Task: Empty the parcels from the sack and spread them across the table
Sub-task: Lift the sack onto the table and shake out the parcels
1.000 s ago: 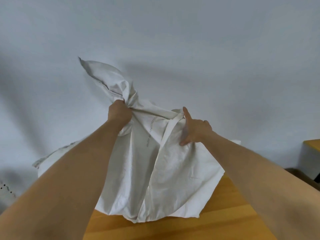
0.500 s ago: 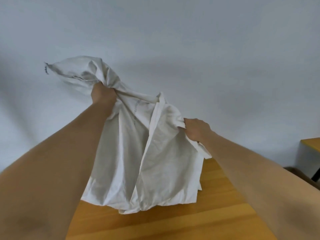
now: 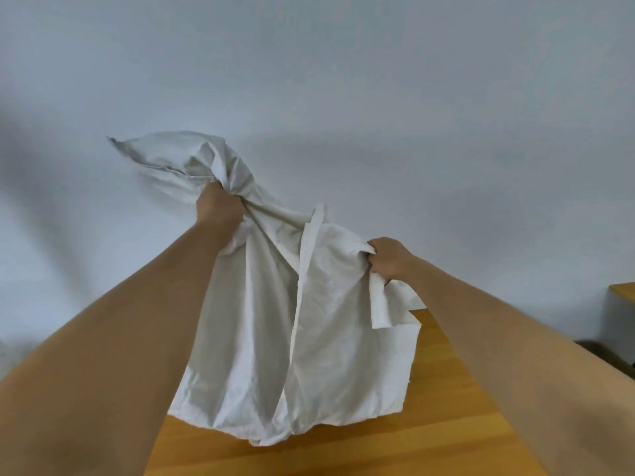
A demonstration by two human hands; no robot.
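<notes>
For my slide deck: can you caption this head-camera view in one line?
Both hands, left hand and right hand, grip a white cloth sack lifted above a wooden table; no parcels visible.

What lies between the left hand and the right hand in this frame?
In the head view, only the white sack's cloth spans from the left hand to the right hand, crossed by a flat strap-like fold; both hands grip it. No parcels show.

Bare table (image 3: 446, 441) (sack (image 3: 326, 338) blocking middle)
</notes>
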